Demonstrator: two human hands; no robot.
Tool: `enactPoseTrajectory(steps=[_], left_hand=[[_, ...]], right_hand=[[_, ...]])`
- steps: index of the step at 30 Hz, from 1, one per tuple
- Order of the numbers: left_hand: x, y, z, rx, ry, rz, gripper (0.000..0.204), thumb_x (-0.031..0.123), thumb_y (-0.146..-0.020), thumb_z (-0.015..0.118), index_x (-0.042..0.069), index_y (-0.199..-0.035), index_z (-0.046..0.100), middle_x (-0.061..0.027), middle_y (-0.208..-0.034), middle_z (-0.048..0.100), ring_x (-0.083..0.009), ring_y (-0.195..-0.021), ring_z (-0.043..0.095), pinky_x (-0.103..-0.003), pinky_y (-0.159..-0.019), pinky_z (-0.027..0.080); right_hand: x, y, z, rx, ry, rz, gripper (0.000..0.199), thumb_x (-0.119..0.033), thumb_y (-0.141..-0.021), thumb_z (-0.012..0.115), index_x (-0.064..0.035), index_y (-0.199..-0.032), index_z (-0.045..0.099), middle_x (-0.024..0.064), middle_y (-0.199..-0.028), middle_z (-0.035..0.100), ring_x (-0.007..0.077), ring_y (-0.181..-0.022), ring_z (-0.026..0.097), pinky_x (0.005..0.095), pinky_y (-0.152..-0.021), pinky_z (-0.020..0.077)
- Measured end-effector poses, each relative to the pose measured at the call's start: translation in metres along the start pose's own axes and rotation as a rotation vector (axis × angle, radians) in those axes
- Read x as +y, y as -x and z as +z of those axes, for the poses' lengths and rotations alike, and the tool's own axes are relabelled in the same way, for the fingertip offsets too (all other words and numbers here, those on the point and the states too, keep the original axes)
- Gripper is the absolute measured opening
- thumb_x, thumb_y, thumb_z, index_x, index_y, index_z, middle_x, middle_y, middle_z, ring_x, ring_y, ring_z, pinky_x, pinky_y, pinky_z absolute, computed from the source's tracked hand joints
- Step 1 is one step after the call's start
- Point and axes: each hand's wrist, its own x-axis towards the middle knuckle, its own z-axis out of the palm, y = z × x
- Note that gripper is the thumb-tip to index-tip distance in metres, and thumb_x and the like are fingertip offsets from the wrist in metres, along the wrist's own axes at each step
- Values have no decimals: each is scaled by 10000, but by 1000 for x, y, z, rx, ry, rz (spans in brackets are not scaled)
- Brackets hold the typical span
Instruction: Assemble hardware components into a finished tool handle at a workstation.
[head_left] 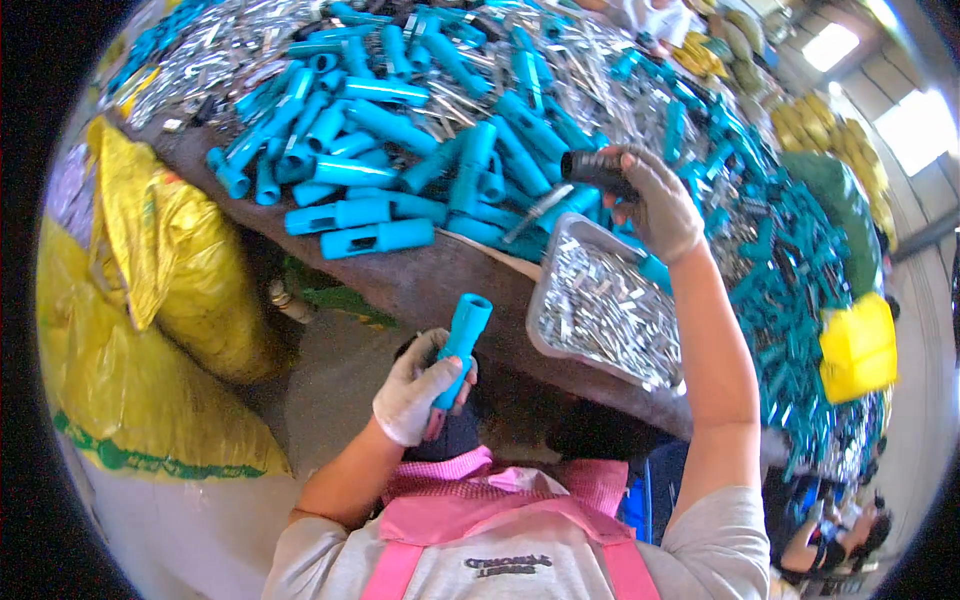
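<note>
Gloved left hand [405,392] is wrapped around a turquoise hollow plastic tube [462,338], lower centre; gloved right hand [664,208] clasps a black cylinder [597,173], upper right of centre. I judge a careless swing could tip the grey tray [536,330] of silvery metal pieces [602,308].

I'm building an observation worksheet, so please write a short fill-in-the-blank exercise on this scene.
The left hand holds a blue tube and wears a pale ____.
The right hand holds a cylinder coloured ____.
The apron is ____.
The big sack with a green stripe is otherwise ____.
Missing words: glove; black; pink; yellow.
</note>
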Motion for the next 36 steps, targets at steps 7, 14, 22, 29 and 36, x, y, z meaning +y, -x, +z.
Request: enactPoseTrajectory(steps=[7, 14, 22, 29, 36], left_hand=[[-10, -12, 27, -251, -694, 155, 335, 179, -822, 613, 7, -1065, 458, -53, -809, 582, -94, -655, 515, -227, -573, 423], [-34, 3, 89, -331, -858, 200, 320, 202, -780, 674, 1, -974, 518, -115, -756, 558, -196, -688, 556, -320, -661, 447], [-57, 14, 118, -343, -865, 138, 300, 148, -768, 683, 5, -975, 521, -92, -752, 568, -129, -694, 526, -288, -651, 440], [-48, 18, 124, -528, -1159, 317, 346, 137, -691, 718, 17, -963, 542, -136, -813, 600, -272, -717, 611, -333, -694, 479], [-53, 6, 135, -707, -1337, 406, 357, 231, -729, 697, 48, -992, 539, -175, -832, 630, -331, -772, 629, -386, -691, 506]], right_hand=[[3, 140, -5, 23, 193, -3, 441, -202, -827, 643, 14, -1169, 470, 71, -905, 584, 105, -713, 544, 225, -568, 464], [35, 214, 6, 191, -295, 100, 409, -205, -876, 602, -45, -1238, 498, 33, -932, 581, 96, -771, 547, 215, -647, 438], [43, 267, 13, 542, -741, -343, 687, -318, -809, 672, -231, -1369, 282, 154, -1043, 525, 244, -912, 557, 298, -641, 507], [60, 325, -32, 152, 80, -90, 555, -369, -812, 660, 35, -1168, 525, 99, -1029, 554, 160, -865, 553, 265, -766, 441], [54, 316, 1, 69, 371, -8, 374, -196, -860, 595, -51, -1166, 437, 39, -911, 534, 95, -741, 517, 244, -664, 452]])
